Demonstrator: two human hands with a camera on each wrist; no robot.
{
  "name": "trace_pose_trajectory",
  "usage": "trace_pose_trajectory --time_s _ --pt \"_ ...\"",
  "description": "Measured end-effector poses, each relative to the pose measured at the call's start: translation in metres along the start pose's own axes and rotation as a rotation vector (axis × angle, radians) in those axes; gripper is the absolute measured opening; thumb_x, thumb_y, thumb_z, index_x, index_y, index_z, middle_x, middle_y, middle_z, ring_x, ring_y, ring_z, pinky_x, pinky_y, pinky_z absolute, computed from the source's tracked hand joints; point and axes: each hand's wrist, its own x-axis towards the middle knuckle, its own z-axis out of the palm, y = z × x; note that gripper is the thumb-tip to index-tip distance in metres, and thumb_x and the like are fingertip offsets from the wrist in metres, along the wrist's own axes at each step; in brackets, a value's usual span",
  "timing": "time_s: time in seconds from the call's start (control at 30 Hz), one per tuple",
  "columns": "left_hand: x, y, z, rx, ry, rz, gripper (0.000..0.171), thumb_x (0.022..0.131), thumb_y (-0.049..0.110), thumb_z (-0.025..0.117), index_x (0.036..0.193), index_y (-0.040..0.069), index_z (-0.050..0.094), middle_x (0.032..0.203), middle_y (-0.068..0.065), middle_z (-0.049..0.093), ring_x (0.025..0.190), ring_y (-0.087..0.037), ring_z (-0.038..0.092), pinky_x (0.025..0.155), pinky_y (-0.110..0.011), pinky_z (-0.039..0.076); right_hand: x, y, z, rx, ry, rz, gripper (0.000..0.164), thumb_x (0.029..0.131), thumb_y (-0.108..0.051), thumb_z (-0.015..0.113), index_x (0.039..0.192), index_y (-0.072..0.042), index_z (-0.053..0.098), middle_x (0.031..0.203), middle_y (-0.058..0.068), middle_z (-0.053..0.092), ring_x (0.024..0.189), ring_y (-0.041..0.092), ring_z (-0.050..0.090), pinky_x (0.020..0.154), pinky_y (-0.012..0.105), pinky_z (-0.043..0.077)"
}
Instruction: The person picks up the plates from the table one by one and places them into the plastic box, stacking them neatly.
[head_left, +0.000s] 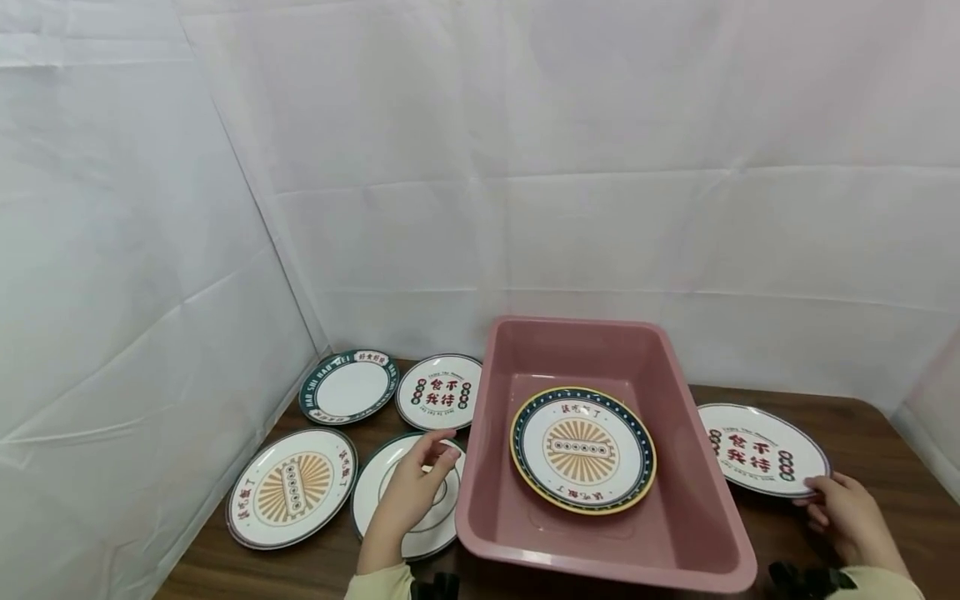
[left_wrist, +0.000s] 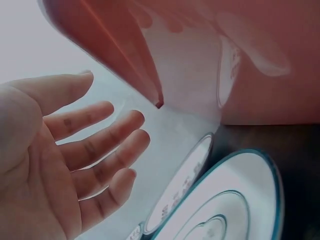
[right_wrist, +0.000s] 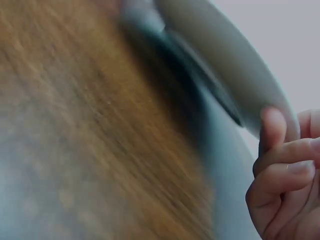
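Note:
At the right of the head view my right hand (head_left: pixel 851 515) pinches the near rim of a white plate (head_left: pixel 761 454) with red characters. In the right wrist view its fingers curl at the rim of this plate (right_wrist: pixel 225 55), whose underside shows tilted off the wood. My left hand (head_left: pixel 411 493) holds nothing, its fingers loosely bent over a white plate with a dark green rim and rings (head_left: pixel 367 500). Between the hands stands a pink basin (head_left: pixel 600 569). Inside it lies a plate with a sunburst print (head_left: pixel 581 450), with a dark dotted, yellow-edged border around it.
Left of the basin are a green-rimmed plate (head_left: pixel 352 388), another red-character plate (head_left: pixel 441 390) partly behind the basin's edge, and another sunburst plate (head_left: pixel 294 488). All lie on a dark wooden table (head_left: pixel 896 467). White cloth (head_left: pixel 600 167) hangs behind and at the left.

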Motion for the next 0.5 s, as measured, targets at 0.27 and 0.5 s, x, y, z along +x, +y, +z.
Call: trace_pose_trajectory --time_s 0.27,0.5 --pt "-0.004 0.008 -0.008 -0.015 0.039 0.007 0.037 0.095 0.028 0.053 0.126 0.008 0.052 0.102 -0.005 0.061 0.097 -0.021 0.056 0.08 -0.037 0.043 -0.032 -0.01 0.009 0.23 0.408 -0.103 0.03 0.095 -0.014 0.043 0.123 -0.021 0.034 0.047 -0.004 0.053 0.034 0.007 0.039 0.033 0.025 0.031" --pt "-0.011 0.02 -0.015 -0.008 0.086 0.044 0.033 0.095 0.029 0.053 0.123 0.012 0.055 0.1 -0.002 0.062 0.091 -0.017 0.057 0.076 -0.03 0.045 -0.061 -0.025 0.017 0.479 0.412 -0.321 0.014 0.098 -0.008 0.035 0.094 -0.018 0.045 0.039 -0.001 0.049 0.025 0.007 0.031 0.026 0.024 0.017"
